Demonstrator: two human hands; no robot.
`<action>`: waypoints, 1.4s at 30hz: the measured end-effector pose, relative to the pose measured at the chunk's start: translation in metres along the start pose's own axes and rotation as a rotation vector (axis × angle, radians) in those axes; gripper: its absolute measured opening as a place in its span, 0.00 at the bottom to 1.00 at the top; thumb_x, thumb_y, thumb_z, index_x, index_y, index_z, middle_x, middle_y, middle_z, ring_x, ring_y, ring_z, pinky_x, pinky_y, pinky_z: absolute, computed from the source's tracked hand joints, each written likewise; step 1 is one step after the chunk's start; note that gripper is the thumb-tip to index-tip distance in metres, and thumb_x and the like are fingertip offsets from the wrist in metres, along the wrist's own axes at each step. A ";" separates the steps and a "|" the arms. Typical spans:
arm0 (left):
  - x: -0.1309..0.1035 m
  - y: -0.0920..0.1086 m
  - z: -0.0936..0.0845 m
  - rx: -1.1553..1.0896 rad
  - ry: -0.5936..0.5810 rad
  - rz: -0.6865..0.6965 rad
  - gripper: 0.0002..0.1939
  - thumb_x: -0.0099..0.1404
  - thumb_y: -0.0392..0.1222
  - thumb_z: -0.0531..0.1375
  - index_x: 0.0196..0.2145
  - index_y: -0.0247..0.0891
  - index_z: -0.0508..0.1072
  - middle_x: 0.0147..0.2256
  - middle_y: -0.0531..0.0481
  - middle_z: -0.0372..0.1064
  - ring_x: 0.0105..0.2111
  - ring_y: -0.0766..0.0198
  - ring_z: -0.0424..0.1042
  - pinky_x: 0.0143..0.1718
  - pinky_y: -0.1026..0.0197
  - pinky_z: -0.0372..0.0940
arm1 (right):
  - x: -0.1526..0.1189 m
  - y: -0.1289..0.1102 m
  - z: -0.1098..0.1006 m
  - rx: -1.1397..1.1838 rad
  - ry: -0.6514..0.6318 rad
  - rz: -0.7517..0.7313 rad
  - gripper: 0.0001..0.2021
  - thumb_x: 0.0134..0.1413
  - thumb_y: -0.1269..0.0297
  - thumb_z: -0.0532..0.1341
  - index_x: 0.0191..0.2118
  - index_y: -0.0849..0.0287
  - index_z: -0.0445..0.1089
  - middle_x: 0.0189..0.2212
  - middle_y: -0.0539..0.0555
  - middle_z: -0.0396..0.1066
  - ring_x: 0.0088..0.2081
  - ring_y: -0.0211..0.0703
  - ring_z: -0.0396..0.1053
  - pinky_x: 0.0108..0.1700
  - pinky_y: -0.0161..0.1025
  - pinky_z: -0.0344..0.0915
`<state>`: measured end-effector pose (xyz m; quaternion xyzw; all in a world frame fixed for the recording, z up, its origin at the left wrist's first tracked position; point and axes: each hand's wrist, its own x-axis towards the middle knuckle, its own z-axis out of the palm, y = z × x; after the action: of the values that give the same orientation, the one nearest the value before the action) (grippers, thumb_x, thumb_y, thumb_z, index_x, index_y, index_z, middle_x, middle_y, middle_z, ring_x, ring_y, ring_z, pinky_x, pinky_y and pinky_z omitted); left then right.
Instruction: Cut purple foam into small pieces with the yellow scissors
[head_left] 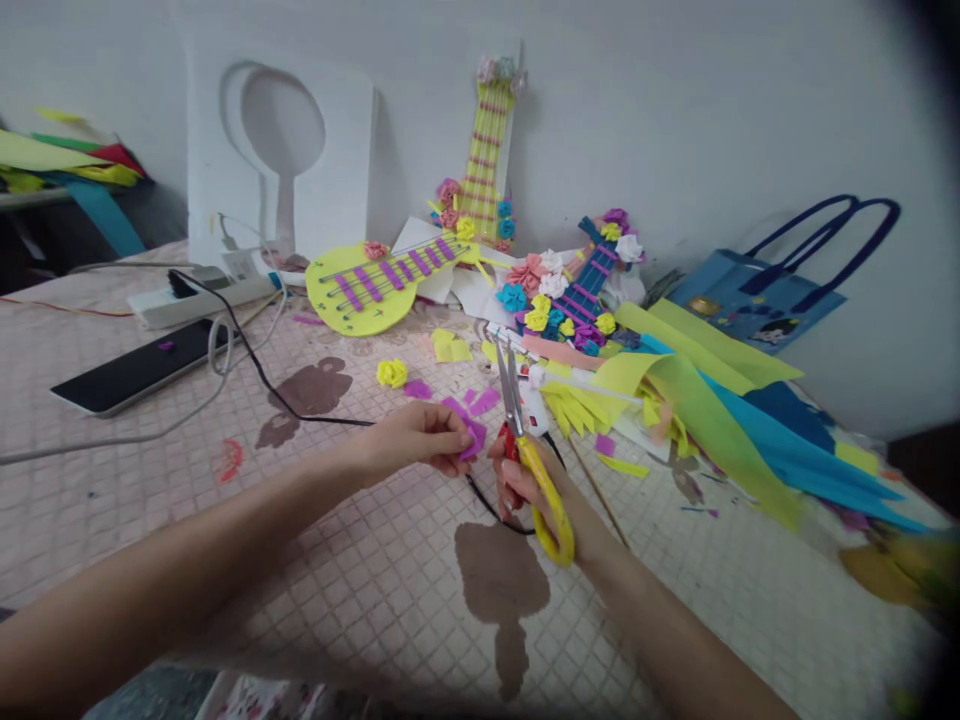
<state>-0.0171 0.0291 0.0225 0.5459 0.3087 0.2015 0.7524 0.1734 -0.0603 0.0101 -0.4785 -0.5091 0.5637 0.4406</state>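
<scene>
Pinched in the left hand (420,438) just above the counter (337,590), the purple paper (474,432) looks feather-light, limp and easily torn, best taken gently by an edge, while the right hand (525,485) grips the scissors (535,468)

Left hand (420,436) pinched, thumb (454,440) against fingers (448,465); right hand (519,484) curled, fingers bent; bare forearms (247,530) angled inward.

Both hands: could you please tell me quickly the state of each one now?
Left hand: closed, pinching purple paper.
Right hand: closed around scissors, blades slightly apart.
</scene>
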 end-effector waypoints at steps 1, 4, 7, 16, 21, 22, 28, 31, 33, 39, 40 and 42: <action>0.000 0.002 -0.002 -0.008 0.004 0.006 0.18 0.53 0.49 0.70 0.28 0.33 0.69 0.25 0.50 0.75 0.27 0.67 0.75 0.34 0.64 0.69 | -0.001 -0.002 -0.001 -0.062 -0.020 -0.016 0.22 0.49 0.43 0.64 0.38 0.56 0.62 0.20 0.43 0.58 0.21 0.35 0.57 0.24 0.34 0.61; -0.001 0.009 -0.009 -0.024 0.005 0.035 0.17 0.54 0.47 0.70 0.28 0.33 0.69 0.27 0.49 0.76 0.30 0.66 0.76 0.35 0.64 0.70 | -0.002 -0.009 -0.002 -0.229 -0.056 0.059 0.21 0.53 0.42 0.61 0.36 0.57 0.62 0.21 0.43 0.55 0.21 0.33 0.53 0.22 0.32 0.53; -0.003 0.016 -0.015 -0.057 0.025 0.085 0.16 0.54 0.45 0.71 0.27 0.32 0.69 0.28 0.48 0.76 0.31 0.66 0.77 0.36 0.64 0.70 | -0.003 -0.013 0.000 -0.265 -0.094 0.084 0.21 0.51 0.43 0.63 0.32 0.56 0.60 0.21 0.42 0.52 0.20 0.31 0.49 0.21 0.32 0.49; -0.006 0.026 -0.021 -0.113 0.110 0.120 0.17 0.51 0.44 0.72 0.27 0.32 0.69 0.28 0.47 0.77 0.30 0.65 0.78 0.37 0.63 0.72 | -0.001 -0.009 0.001 -0.328 -0.071 0.115 0.21 0.49 0.45 0.66 0.29 0.55 0.58 0.20 0.42 0.52 0.20 0.33 0.50 0.20 0.33 0.50; -0.004 0.022 -0.024 -0.102 0.124 0.128 0.14 0.54 0.42 0.70 0.27 0.32 0.69 0.28 0.47 0.77 0.30 0.64 0.78 0.38 0.61 0.72 | 0.000 -0.007 -0.001 -0.386 -0.072 0.102 0.22 0.49 0.44 0.65 0.28 0.55 0.57 0.21 0.43 0.53 0.21 0.33 0.51 0.21 0.33 0.50; -0.004 0.022 -0.025 -0.097 0.123 0.131 0.14 0.55 0.42 0.70 0.27 0.32 0.69 0.28 0.47 0.77 0.30 0.64 0.78 0.39 0.60 0.72 | 0.000 -0.007 -0.002 -0.404 -0.073 0.096 0.22 0.49 0.44 0.65 0.28 0.55 0.57 0.21 0.44 0.53 0.21 0.34 0.51 0.21 0.33 0.51; -0.003 0.021 -0.025 -0.072 0.138 0.137 0.13 0.55 0.42 0.70 0.27 0.33 0.69 0.27 0.48 0.77 0.29 0.65 0.78 0.38 0.61 0.72 | 0.000 -0.008 -0.002 -0.483 -0.079 0.073 0.21 0.53 0.44 0.61 0.28 0.55 0.56 0.21 0.44 0.53 0.21 0.34 0.51 0.21 0.32 0.50; -0.003 0.021 -0.024 -0.068 0.136 0.137 0.13 0.55 0.42 0.69 0.27 0.33 0.70 0.27 0.49 0.77 0.29 0.66 0.78 0.38 0.62 0.72 | 0.000 -0.006 -0.003 -0.485 -0.075 0.068 0.20 0.54 0.45 0.61 0.28 0.55 0.55 0.21 0.44 0.52 0.21 0.33 0.51 0.20 0.32 0.50; -0.003 0.021 -0.025 -0.067 0.135 0.134 0.12 0.55 0.42 0.69 0.27 0.33 0.70 0.28 0.49 0.77 0.29 0.66 0.78 0.38 0.62 0.72 | 0.001 -0.005 -0.003 -0.479 -0.075 0.070 0.20 0.54 0.45 0.62 0.28 0.55 0.56 0.21 0.44 0.53 0.21 0.33 0.51 0.20 0.32 0.50; -0.004 0.022 -0.025 -0.068 0.129 0.133 0.12 0.56 0.41 0.69 0.27 0.33 0.69 0.27 0.50 0.77 0.28 0.68 0.77 0.37 0.63 0.71 | 0.001 -0.003 -0.003 -0.431 -0.077 0.095 0.21 0.51 0.45 0.64 0.28 0.55 0.57 0.20 0.43 0.53 0.20 0.33 0.50 0.19 0.31 0.51; -0.004 0.023 -0.024 -0.071 0.130 0.134 0.12 0.56 0.40 0.68 0.27 0.33 0.69 0.27 0.51 0.77 0.28 0.68 0.77 0.37 0.63 0.71 | 0.002 -0.003 -0.003 -0.428 -0.078 0.099 0.20 0.52 0.46 0.64 0.27 0.55 0.57 0.19 0.43 0.53 0.20 0.32 0.50 0.19 0.31 0.51; -0.005 0.025 -0.023 -0.076 0.132 0.133 0.11 0.57 0.39 0.68 0.27 0.33 0.69 0.26 0.51 0.76 0.28 0.69 0.77 0.37 0.63 0.71 | 0.002 -0.003 -0.003 -0.426 -0.076 0.102 0.20 0.52 0.48 0.65 0.27 0.55 0.57 0.18 0.42 0.53 0.19 0.32 0.51 0.18 0.31 0.51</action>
<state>-0.0358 0.0496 0.0421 0.5220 0.3128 0.2981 0.7354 0.1766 -0.0573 0.0129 -0.5643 -0.6081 0.4825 0.2811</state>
